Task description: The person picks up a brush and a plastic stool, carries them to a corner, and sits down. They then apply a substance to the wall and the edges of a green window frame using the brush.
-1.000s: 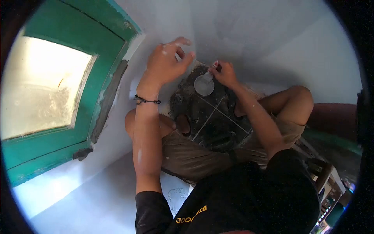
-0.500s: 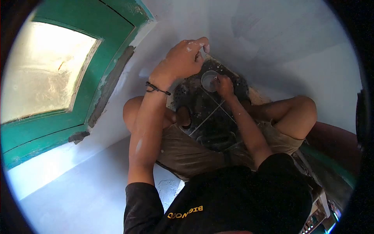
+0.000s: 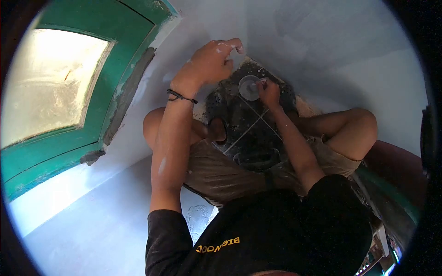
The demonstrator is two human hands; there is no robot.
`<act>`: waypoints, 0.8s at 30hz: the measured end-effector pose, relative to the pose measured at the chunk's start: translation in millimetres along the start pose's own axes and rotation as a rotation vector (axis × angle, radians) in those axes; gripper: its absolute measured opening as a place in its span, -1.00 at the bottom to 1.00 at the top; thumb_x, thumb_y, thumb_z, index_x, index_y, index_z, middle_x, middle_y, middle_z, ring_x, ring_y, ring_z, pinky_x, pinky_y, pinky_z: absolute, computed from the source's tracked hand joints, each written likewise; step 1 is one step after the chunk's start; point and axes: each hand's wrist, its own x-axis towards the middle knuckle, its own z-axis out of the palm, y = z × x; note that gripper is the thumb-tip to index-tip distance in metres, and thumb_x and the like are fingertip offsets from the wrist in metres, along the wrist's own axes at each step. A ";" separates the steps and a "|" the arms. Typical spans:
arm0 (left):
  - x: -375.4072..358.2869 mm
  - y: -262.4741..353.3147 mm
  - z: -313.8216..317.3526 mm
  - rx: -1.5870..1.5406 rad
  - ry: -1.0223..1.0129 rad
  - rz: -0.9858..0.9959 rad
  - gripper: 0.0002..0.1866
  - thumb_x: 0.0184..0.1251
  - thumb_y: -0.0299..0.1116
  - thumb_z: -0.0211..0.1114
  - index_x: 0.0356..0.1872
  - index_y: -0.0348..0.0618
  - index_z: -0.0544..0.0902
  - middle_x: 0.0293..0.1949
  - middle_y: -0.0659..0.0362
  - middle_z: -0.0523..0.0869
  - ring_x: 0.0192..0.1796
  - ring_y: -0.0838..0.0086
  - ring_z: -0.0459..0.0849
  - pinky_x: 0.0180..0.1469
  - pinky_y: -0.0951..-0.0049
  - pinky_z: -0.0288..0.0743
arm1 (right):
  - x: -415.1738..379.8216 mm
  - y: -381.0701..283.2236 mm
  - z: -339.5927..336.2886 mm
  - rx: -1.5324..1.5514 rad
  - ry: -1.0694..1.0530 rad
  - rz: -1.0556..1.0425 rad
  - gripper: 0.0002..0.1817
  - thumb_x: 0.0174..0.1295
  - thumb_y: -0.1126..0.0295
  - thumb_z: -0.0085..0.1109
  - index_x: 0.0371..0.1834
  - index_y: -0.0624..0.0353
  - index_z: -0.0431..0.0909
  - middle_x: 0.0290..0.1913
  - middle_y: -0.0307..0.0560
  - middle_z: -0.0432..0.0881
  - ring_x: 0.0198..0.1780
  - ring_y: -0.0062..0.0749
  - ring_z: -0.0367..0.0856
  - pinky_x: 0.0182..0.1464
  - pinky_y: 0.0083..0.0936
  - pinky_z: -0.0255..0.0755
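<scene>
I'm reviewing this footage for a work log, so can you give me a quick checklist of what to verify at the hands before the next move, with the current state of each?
1. Right hand at the small round cup: ok, fingers at its rim.
2. Cup resting on the dark tiled floor: cannot tell, it may be lifted.
3. Left hand clear of the cup: ok, raised near the white wall, fingers curled.
4. What the left hand pinches: cannot tell, too small.
5. Cup contents: cannot tell, inside looks pale.
6. Knees clear of the cup: ok.
</scene>
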 end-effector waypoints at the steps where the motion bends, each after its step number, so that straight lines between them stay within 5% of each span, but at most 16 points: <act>1: -0.8 -0.6 1.0 0.010 -0.015 -0.006 -0.70 0.30 -0.51 0.29 0.05 -0.06 0.64 -0.51 -0.01 0.57 -0.38 0.10 0.64 -0.24 0.14 0.49 | 1.9 11.6 8.7 0.073 0.045 0.040 -0.75 0.31 0.26 0.42 -0.26 0.27 0.72 -0.41 0.06 0.78 -0.35 -0.08 0.79 -0.22 -0.18 0.62; 5: -2.5 -2.6 2.6 -0.014 -0.185 -0.160 -0.63 0.36 -0.28 0.38 0.16 -0.05 0.65 -0.38 -0.01 0.72 -0.26 0.09 0.72 -0.15 0.10 0.56 | 6.6 31.0 7.8 0.161 0.188 0.079 -0.72 0.38 0.22 0.42 -0.25 0.26 0.73 -0.44 -0.12 0.77 -0.40 -0.45 0.74 -0.27 -0.34 0.61; 7: -1.8 -0.1 -1.6 -0.011 -0.275 -0.225 -0.57 0.38 -0.12 0.41 0.20 0.00 0.64 -0.29 0.01 0.77 -0.12 0.01 0.78 -0.03 0.07 0.64 | 8.9 45.7 6.9 0.394 0.128 0.374 -0.72 0.41 0.17 0.40 -0.23 0.21 0.74 -0.41 -0.17 0.76 -0.41 -0.49 0.73 -0.29 -0.40 0.62; 11: -5.3 -8.5 7.8 0.028 -0.209 -0.162 -0.55 0.43 -0.13 0.41 0.25 -0.05 0.64 -0.37 0.02 0.76 -0.28 0.12 0.75 -0.15 0.14 0.58 | 10.3 48.4 -4.9 0.636 0.040 0.903 -0.71 0.47 0.11 0.36 -0.14 0.12 0.71 -0.30 -0.21 0.74 -0.39 -0.49 0.71 -0.29 -0.49 0.64; 14: -3.4 -6.2 6.0 0.039 -0.228 -0.179 -0.55 0.44 -0.10 0.41 0.24 -0.04 0.64 -0.35 0.02 0.77 -0.24 0.12 0.77 -0.13 0.15 0.59 | 7.5 65.8 -0.4 0.897 0.043 1.083 -0.72 0.48 0.10 0.34 -0.11 0.10 0.66 -0.24 -0.15 0.73 -0.32 -0.47 0.70 -0.25 -0.48 0.66; 20: -3.4 -8.2 7.1 0.044 -0.244 -0.189 -0.52 0.45 -0.04 0.39 0.27 -0.03 0.63 -0.30 0.01 0.78 -0.18 0.13 0.77 -0.09 0.16 0.60 | -15.1 99.8 7.0 1.342 0.016 1.054 -0.81 0.48 0.22 0.35 -0.18 0.08 0.62 -0.25 -0.16 0.70 -0.23 -0.40 0.70 -0.16 -0.44 0.68; 24: -4.0 -1.6 3.4 0.044 -0.258 -0.187 -0.50 0.45 -0.02 0.39 0.28 -0.04 0.62 -0.30 0.01 0.78 -0.17 0.12 0.77 -0.08 0.15 0.60 | -14.6 90.3 3.1 1.313 -0.004 1.094 -0.74 0.42 0.24 0.43 -0.14 0.19 0.59 -0.28 -0.09 0.69 -0.30 -0.32 0.69 -0.20 -0.34 0.72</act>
